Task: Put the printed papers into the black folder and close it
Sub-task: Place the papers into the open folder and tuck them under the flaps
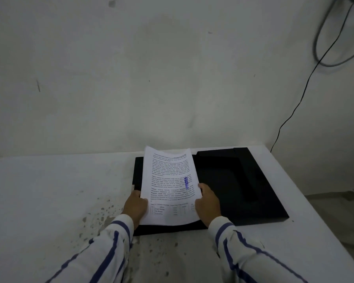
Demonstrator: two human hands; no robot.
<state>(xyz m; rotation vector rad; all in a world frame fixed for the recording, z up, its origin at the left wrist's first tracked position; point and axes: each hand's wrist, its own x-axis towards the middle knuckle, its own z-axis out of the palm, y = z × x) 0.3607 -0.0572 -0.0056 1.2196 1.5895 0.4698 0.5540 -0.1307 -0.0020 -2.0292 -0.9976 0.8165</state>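
The printed papers (169,180), white sheets with black text and a blue stamp, are held slightly curved above the left half of the black folder (233,180). The folder lies open and flat on the white table (49,190), with a pocket flap on its right half. My left hand (134,207) grips the papers' lower left edge. My right hand (207,203) grips their lower right edge. The papers hide most of the folder's left half.
A stained white wall rises directly behind the table. A black cable (298,103) runs down the wall at the right, behind the table's far right corner. The table's right edge (319,221) drops off just beyond the folder. Dark flecks mark the tabletop near my left sleeve.
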